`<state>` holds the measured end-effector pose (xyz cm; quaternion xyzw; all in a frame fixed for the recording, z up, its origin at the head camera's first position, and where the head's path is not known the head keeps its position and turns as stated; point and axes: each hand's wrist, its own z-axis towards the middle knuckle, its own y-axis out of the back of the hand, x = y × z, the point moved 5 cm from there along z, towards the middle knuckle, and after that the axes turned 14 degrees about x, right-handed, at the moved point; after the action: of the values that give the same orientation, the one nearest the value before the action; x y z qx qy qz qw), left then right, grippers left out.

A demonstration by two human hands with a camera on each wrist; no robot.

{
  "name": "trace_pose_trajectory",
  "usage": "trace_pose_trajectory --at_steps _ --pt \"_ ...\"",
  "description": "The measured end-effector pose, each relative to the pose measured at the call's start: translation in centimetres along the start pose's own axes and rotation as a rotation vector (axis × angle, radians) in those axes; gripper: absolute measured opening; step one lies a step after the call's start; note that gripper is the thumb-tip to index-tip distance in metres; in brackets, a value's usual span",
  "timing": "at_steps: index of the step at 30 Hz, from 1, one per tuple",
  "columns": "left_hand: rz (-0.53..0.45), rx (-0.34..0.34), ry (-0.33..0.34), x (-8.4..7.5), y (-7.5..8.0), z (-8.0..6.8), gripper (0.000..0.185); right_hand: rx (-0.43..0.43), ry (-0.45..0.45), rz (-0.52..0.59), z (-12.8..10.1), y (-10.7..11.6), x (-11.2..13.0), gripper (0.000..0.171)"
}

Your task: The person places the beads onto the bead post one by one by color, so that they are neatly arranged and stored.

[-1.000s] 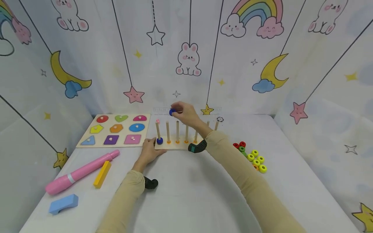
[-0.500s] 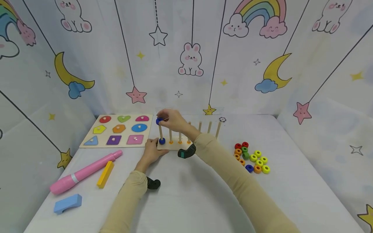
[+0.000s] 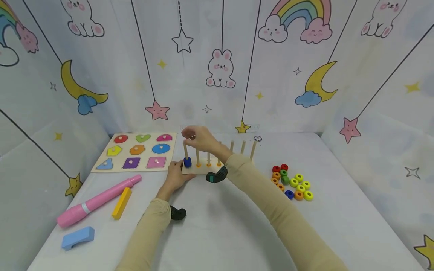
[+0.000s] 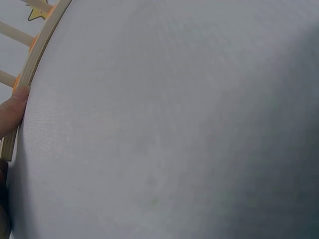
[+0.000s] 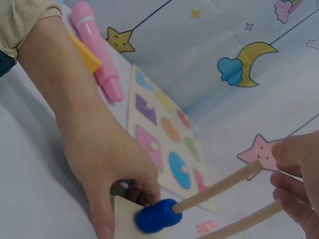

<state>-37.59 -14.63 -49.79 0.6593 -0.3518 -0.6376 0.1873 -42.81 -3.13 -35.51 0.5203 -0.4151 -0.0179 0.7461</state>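
Cartoon moons, stars, rabbits and a rainbow covered the cloth walls around a white table. At the far middle of it stood a wooden peg board with a row of upright pegs. Two blue rings sat stacked at the foot of the leftmost peg, resting on the base; in the right wrist view they showed as one blue lump at the bottom of that peg.

The right hand hovered at the tops of the left pegs, its fingers loosely curled and slightly apart, holding nothing, close beside the peg tips. The left hand rested on the table at the near left corner of the board, its fingers pressed against the wooden edge; the left wrist view showed a fingertip touching that edge.

Right of the board, well apart from it, lay a cluster of loose rings in red, green, orange, yellow and blue. Left of the board lay a shape puzzle board with coloured knobbed pieces. Nearer the person on the left lay a pink toy pen, a yellow bar just beside it, and a blue block.
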Motion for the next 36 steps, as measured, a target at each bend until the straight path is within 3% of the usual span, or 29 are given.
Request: trace_pose_trajectory --at_steps 9,16,26,36 --pt "0.006 0.024 0.018 -0.2 0.0 0.0 0.086 -0.068 -0.006 -0.011 -2.6 3.0 -1.4 0.026" --pt "0.016 0.024 0.018 -0.4 0.0 -0.1 0.086 -0.158 -0.039 0.007 -5.8 6.5 -3.8 0.025" --pt "-0.008 0.037 0.013 -0.3 -0.3 -0.1 0.086 -0.234 -0.178 -0.028 -13.8 11.3 -9.8 0.026" --pt "-0.024 0.038 0.003 -0.4 0.2 -0.1 0.086 -0.281 -0.342 0.005 -21.3 11.5 -15.2 0.029"
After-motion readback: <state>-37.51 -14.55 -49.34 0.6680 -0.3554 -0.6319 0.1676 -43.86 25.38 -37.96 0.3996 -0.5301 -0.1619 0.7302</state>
